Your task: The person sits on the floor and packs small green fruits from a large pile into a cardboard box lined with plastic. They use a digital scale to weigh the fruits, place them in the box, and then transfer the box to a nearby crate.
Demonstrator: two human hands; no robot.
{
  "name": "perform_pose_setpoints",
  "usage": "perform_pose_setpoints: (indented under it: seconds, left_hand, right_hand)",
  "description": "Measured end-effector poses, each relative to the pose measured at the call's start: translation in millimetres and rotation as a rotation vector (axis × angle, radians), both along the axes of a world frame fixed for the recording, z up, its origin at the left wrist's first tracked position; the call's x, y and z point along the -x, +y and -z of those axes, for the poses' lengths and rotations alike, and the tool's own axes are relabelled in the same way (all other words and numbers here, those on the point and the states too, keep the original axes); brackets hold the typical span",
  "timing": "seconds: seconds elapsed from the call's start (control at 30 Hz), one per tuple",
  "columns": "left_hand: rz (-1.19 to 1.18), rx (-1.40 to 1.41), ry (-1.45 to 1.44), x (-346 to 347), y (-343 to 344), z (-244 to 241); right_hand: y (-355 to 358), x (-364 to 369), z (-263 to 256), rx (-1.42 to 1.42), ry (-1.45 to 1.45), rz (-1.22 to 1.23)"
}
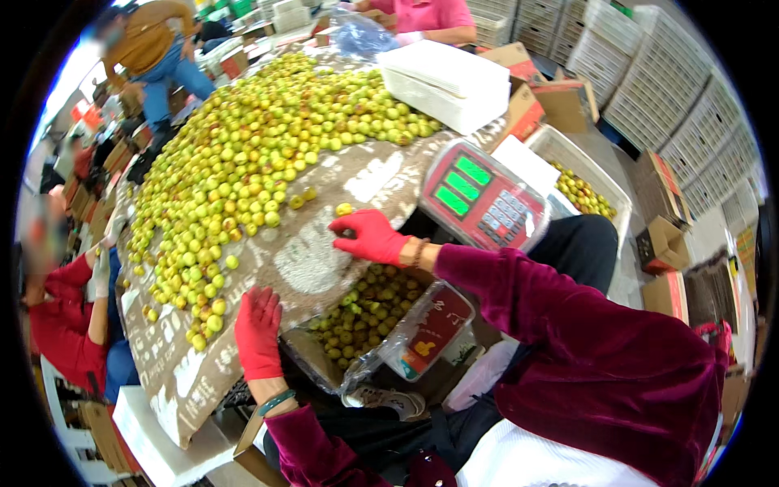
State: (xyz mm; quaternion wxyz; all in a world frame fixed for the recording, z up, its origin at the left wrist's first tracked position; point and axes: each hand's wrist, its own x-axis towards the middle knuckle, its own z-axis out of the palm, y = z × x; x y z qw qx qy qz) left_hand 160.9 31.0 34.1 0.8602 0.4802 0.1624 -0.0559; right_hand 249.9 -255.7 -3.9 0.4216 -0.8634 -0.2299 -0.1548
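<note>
A wide spread of yellow-green jujubes (243,158) with brown patches lies on a printed brown sack cloth (201,377). My left hand (258,335), in a red glove, is extended over the cloth's near edge with nothing visible in it. My right hand (371,237), also gloved in red, has curled fingers over the cloth; a dark spot shows between thumb and fingers, and I cannot tell whether it is a fruit or shadow. One loose jujube (344,209) is right by its fingers. Below both hands, an open plastic-lined box (420,341) holds darker, browner jujubes.
A red digital scale (487,195) with lit green displays stands at my right. Beyond it are a white crate (621,207) holding jujubes and stacked white crates (657,79). White trays (447,79) sit on the cloth's far side. Other people work at the left and back.
</note>
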Motion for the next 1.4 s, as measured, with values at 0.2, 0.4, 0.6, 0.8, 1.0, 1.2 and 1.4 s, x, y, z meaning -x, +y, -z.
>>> perform_pose_setpoints:
  seconds: [0.2, 0.4, 0.6, 0.8, 1.0, 1.2, 1.4]
  left_hand:
    - [-0.187, 0.075, -0.022, -6, 9, 0]
    - [-0.444, 0.082, -0.07, -22, 28, 14]
    - [-0.595, 0.106, 0.054, -58, 43, 20]
    - [-0.402, -0.058, -0.112, -87, 37, 35]
    - [-0.266, -0.057, -0.15, -111, 19, 40]
    - [-0.114, -0.225, -0.161, -91, -12, 10]
    - [-0.023, -0.18, -0.063, -63, -14, 9]
  right_hand:
    - [2, -54, -25, -0.599, 0.376, 0.085]
    - [22, -140, -24, -0.607, 0.589, 0.255]
    - [91, -203, -13, -0.452, 0.57, 0.127]
    - [126, -197, -7, -0.361, 0.654, -0.197]
    - [132, -148, -22, -0.154, 0.569, -0.544]
    - [113, -99, -41, 0.258, 0.247, -0.62]
    - [68, -61, -61, 0.086, 0.295, -0.7]
